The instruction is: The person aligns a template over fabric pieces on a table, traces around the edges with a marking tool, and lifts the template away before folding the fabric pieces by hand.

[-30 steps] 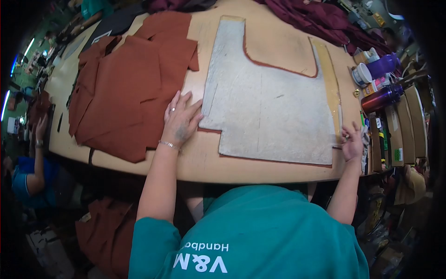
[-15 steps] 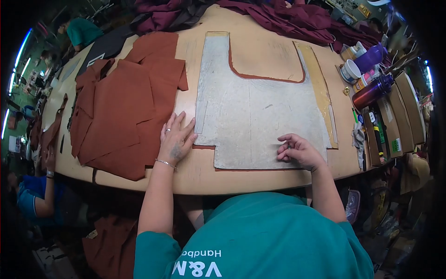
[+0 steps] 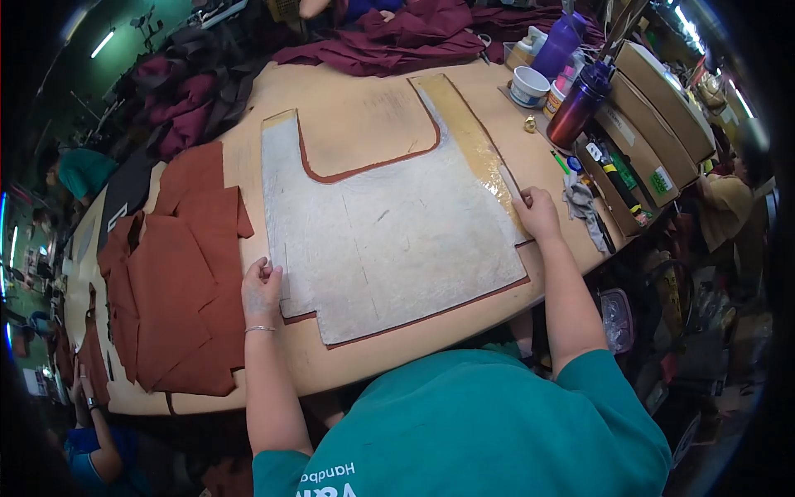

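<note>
A large grey pattern template (image 3: 397, 240) with yellowish taped strips lies flat on the table. Rust-red fabric (image 3: 373, 172) shows under it as a thin border along the cut-out and lower edges. At the template's left edge is my left hand (image 3: 262, 291), its fingers curled and the thumb on the edge. My right hand (image 3: 538, 215) is closed at the opposite edge, beside the yellow strip; its fingertips are partly hidden.
Rust-red fabric pieces (image 3: 178, 298) are piled on the left. Maroon cloth (image 3: 389, 37) lies across the back. A dark bottle (image 3: 577, 108), a white tub (image 3: 528, 86) and a cardboard box (image 3: 617, 178) of tools stand right. Another person's hand (image 3: 85, 385) is at far left.
My right hand has moved from above the template to its right edge. My left hand has gone from lying flat to curled at the left edge. The view has turned.
</note>
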Available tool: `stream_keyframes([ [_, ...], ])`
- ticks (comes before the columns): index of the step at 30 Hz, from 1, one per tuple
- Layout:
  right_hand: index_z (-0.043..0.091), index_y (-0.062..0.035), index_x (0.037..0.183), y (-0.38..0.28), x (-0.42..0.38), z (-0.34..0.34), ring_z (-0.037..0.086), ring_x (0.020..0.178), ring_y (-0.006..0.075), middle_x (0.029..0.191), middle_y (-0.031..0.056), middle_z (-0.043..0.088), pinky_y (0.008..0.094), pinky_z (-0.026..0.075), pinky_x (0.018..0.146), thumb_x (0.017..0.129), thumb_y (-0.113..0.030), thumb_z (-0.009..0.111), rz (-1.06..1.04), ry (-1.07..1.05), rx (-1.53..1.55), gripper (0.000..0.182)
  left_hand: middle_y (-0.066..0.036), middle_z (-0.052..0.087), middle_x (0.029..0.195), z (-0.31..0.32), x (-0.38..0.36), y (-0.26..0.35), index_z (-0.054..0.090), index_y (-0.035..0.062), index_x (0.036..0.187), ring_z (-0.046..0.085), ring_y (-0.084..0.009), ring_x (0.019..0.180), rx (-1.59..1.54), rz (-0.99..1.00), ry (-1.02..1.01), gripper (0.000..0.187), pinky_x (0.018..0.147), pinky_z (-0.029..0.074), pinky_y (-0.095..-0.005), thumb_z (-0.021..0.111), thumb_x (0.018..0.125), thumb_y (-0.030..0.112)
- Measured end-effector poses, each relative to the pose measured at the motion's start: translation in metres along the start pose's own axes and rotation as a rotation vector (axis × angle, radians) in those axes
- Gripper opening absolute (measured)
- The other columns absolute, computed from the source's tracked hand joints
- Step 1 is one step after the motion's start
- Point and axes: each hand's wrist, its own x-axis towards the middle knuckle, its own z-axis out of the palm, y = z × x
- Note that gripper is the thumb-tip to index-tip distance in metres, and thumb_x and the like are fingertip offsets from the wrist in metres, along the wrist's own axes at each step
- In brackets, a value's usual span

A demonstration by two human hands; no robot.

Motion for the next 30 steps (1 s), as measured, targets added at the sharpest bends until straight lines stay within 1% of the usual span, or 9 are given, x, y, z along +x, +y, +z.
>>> stream_keyframes([
  [3,0.060,-0.0008,0.089,0.000,-0.007,0.006,0.055,0.077,0.0316,0.082,0.0164,0.056,0.0385,0.045,0.070,0.071,-0.020,0.063,-0.056,0.077,0.001,0.026,-0.005,0.057,0.081,-0.005,0.008,0.002,0.051,-0.0087,0.110,0.052,-0.0100,0.070,-0.058,-0.152,-0.055,0.043,0.064,0.044,-0.0232,0.065,0.075,0.012],
  [6,0.059,-0.0024,0.092,0.002,-0.014,0.013,0.052,0.082,0.0333,0.085,0.0159,0.054,0.0400,0.043,0.074,0.073,-0.019,0.062,-0.180,0.189,-0.093,0.026,-0.003,0.057,0.079,-0.006,0.011,0.005,0.053,-0.0079,0.109,0.051,-0.0078,0.068,-0.098,-0.152,-0.047,0.042,0.063,0.043,-0.0212,0.065,0.075,0.013],
  [9,0.058,-0.0033,0.093,0.001,-0.016,0.014,0.050,0.083,0.0337,0.087,0.0154,0.052,0.0406,0.043,0.074,0.073,-0.018,0.061,-0.189,0.209,-0.099,0.025,-0.002,0.057,0.080,-0.008,0.015,0.005,0.054,-0.0071,0.106,0.050,-0.0075,0.067,-0.194,-0.194,-0.063,0.040,0.062,0.043,-0.0198,0.067,0.074,0.013],
  [11,0.058,-0.0033,0.092,0.001,-0.015,0.014,0.050,0.083,0.0332,0.087,0.0151,0.052,0.0406,0.043,0.073,0.074,-0.018,0.061,-0.190,0.203,-0.096,0.024,-0.003,0.057,0.080,-0.010,0.021,-0.004,0.052,-0.0065,0.107,0.051,-0.0081,0.068,-0.320,-0.239,-0.098,0.040,0.062,0.043,-0.0200,0.067,0.074,0.013],
  [15,0.058,-0.0036,0.092,0.002,-0.016,0.013,0.049,0.082,0.0328,0.085,0.0148,0.051,0.0408,0.043,0.073,0.074,-0.018,0.061,-0.189,0.193,-0.097,0.024,-0.004,0.058,0.080,-0.011,0.021,-0.002,0.046,-0.0051,0.111,0.053,-0.0098,0.069,-0.543,-0.376,-0.179,0.043,0.063,0.044,-0.0209,0.066,0.075,0.010],
  [18,0.057,-0.0039,0.093,-0.001,-0.017,0.012,0.049,0.082,0.0326,0.086,0.0145,0.051,0.0409,0.043,0.072,0.073,-0.018,0.061,-0.184,0.192,-0.109,0.024,-0.004,0.058,0.079,-0.003,0.018,0.011,0.043,-0.0050,0.114,0.055,-0.0109,0.067,-0.481,-0.287,-0.174,0.046,0.062,0.045,-0.0228,0.064,0.076,0.007],
  [21,0.056,-0.0042,0.093,-0.003,-0.018,0.011,0.049,0.082,0.0326,0.086,0.0142,0.050,0.0413,0.043,0.072,0.074,-0.018,0.061,-0.172,0.182,-0.116,0.024,-0.004,0.058,0.077,0.005,0.020,0.008,0.046,-0.0041,0.112,0.055,-0.0122,0.065,-0.194,-0.154,-0.133,0.043,0.061,0.046,-0.0250,0.063,0.074,0.004],
  [24,0.055,-0.0045,0.093,-0.002,-0.019,0.012,0.048,0.081,0.0323,0.086,0.0140,0.049,0.0418,0.042,0.071,0.074,-0.018,0.061,-0.209,0.191,-0.145,0.024,-0.004,0.058,0.075,0.006,0.017,0.024,0.050,-0.0029,0.109,0.055,-0.0122,0.065,0.049,-0.152,-0.107,0.040,0.060,0.046,-0.0253,0.064,0.072,0.002],
  [30,0.055,-0.0047,0.093,-0.002,-0.019,0.013,0.048,0.081,0.0322,0.086,0.0139,0.048,0.0423,0.042,0.070,0.075,-0.018,0.060,-0.221,0.205,-0.166,0.023,-0.005,0.058,0.071,0.008,0.019,0.026,0.054,-0.0006,0.105,0.056,-0.0133,0.063,0.196,-0.145,-0.056,0.039,0.060,0.046,-0.0267,0.066,0.069,0.005],
])
